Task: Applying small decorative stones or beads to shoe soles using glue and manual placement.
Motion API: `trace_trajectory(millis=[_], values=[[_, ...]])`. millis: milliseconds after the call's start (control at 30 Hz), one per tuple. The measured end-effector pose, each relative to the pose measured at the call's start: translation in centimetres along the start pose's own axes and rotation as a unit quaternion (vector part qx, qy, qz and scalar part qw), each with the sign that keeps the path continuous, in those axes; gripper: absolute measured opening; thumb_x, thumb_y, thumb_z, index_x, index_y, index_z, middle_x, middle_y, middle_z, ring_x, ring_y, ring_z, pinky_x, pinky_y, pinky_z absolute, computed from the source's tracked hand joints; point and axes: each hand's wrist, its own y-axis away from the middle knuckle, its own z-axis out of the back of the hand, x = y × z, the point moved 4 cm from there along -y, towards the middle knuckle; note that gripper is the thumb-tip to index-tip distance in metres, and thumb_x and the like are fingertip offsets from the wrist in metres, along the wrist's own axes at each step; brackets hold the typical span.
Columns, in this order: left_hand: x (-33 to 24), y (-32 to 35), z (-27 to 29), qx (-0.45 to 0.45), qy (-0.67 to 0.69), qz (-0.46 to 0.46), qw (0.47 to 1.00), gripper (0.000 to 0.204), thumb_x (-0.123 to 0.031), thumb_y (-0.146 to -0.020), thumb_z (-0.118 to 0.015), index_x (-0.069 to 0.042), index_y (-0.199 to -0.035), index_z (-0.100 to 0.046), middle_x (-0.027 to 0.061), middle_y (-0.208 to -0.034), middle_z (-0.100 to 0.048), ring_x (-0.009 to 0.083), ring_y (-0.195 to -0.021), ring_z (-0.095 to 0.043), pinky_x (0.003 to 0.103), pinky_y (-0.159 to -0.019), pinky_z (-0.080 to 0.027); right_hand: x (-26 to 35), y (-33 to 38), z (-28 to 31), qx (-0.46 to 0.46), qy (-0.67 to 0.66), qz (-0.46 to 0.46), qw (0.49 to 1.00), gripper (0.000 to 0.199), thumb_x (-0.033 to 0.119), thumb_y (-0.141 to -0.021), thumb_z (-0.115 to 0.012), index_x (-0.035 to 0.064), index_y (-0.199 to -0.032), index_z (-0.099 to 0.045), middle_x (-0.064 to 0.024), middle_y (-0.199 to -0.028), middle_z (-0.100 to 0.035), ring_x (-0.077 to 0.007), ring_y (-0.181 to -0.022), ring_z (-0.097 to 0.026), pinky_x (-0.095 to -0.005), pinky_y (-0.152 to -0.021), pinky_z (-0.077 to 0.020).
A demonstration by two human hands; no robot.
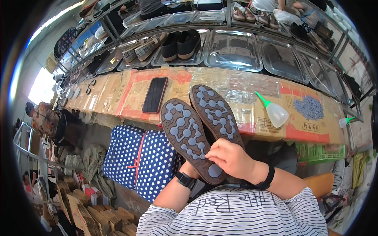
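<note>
Both hands hold shoes near bench edge.

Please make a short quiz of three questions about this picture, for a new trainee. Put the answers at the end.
1. True or false: the two shoes in the person's hands have their soles turned up toward the camera.
2. Which thing lies on the cardboard-covered bench, left of the shoes? A) a black phone B) a hammer C) a brush
3. Fill in: the cap of the clear squeeze bottle on the bench is ____ in colour.

Key
1. True. The brown soles with grey round studs face up; the right hand rests on the heels, and the left hand is mostly hidden under them.
2. A, the phone.
3. Green.
</note>
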Motion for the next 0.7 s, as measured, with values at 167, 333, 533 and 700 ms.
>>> trace_trajectory(millis=[167, 333, 533, 700], values=[[-1.1, -0.4, 0.3, 0.001, 0.027, -0.001, 1.000, 0.034, -0.003, -0.090, -0.056, 0.001, -0.123, -0.060, 0.0099, -0.120, -0.063, 0.0210, -0.109, -0.059, 0.036, -0.094, -0.048, 0.8, 0.5, -0.3, 0.031, 0.079, 0.066, 0.994, 0.020, 0.000, -0.078, -0.066, 0.0001, -0.098, -0.065, -0.0092, -0.094, -0.056, -0.0250, -0.081, -0.061, -0.0328, -0.070, -0.0533], [-2.0, 0.0, 0.2, 0.001, 0.049, -0.002, 0.999, 0.033, -0.002, -0.090, -0.056, 0.001, -0.123, -0.060, 0.0096, -0.119, -0.063, 0.0206, -0.108, -0.059, 0.035, -0.093, -0.048, 1.9, 0.3, -0.2, 0.082, 0.181, 0.093, 0.976, 0.024, 0.002, -0.079, -0.061, -0.0024, -0.102, -0.063, -0.0102, -0.095, -0.055, -0.0252, -0.086, -0.061, -0.0317, -0.073, -0.0528], [-3.7, -0.6, 0.2, 0.000, 0.078, -0.005, 0.997, 0.033, -0.001, -0.090, -0.056, 0.002, -0.122, -0.060, 0.0094, -0.119, -0.064, 0.0200, -0.108, -0.059, 0.035, -0.092, -0.048, 1.4, 0.6, -0.1, 0.046, 0.132, 0.090, 0.986, 0.031, 0.005, -0.078, -0.059, -0.0025, -0.108, -0.061, -0.0114, -0.098, -0.055, -0.0260, -0.087, -0.059, -0.0315, -0.073, -0.0529], [-4.5, -0.6, 0.6, 0.002, 0.103, -0.005, 0.995, 0.033, 0.000, -0.089, -0.055, 0.002, -0.122, -0.060, 0.0092, -0.118, -0.064, 0.0195, -0.107, -0.060, 0.034, -0.092, -0.049, 1.7, 0.7, -0.2, 0.074, 0.154, 0.097, 0.981, 0.034, 0.006, -0.077, -0.060, -0.0014, -0.111, -0.061, -0.0110, -0.100, -0.055, -0.0260, -0.086, -0.059, -0.0316, -0.071, -0.0529]])
